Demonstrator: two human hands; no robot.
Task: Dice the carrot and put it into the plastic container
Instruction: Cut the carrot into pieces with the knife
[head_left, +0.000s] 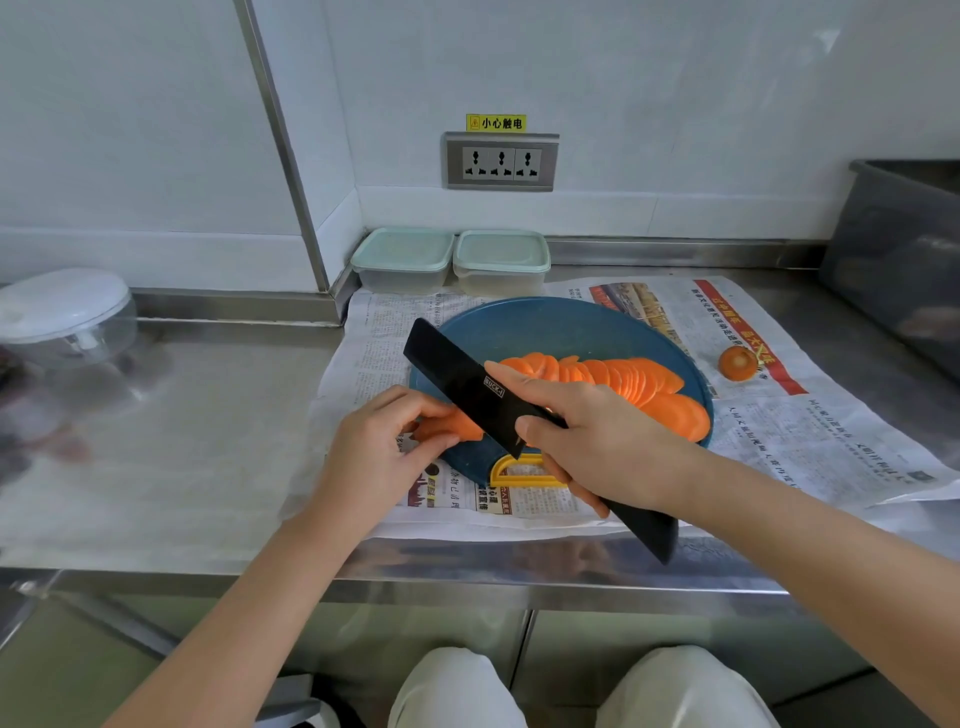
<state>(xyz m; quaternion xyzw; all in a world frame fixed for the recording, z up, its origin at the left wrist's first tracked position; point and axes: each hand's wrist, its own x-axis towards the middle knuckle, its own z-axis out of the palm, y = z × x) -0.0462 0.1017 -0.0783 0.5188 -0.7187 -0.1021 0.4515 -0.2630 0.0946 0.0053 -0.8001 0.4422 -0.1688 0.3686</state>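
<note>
Holding a black knife, the right grip is clamped round the handle. Its index finger stretches along the blade's flank, and the handle end pokes out toward the near edge of the worktop. The blade is tilted with its tip aimed far-left and its heel over the near-left rim of the blue board.

The left grip pinches a carrot piece between thumb and fingers, just beside the blade at the board's left rim. Cannot tell if the edge touches the piece. Slices lie in an overlapping fanned row across the board's middle and right.

The board sits on newspaper spread over the middle and right of the worktop. A carrot end lies on the paper near the board's right rim. A yellow peeler lies on the paper at the board's near rim, partly hidden by the right grip.

A container and a second container, both with pale green lids on, stand side by side at the far edge, beyond the board. A clear bowl with a white lid stands toward the left edge, blurred. A grey bin stands at the right edge. A socket is on the wall above the containers, with a yellow label over it.
</note>
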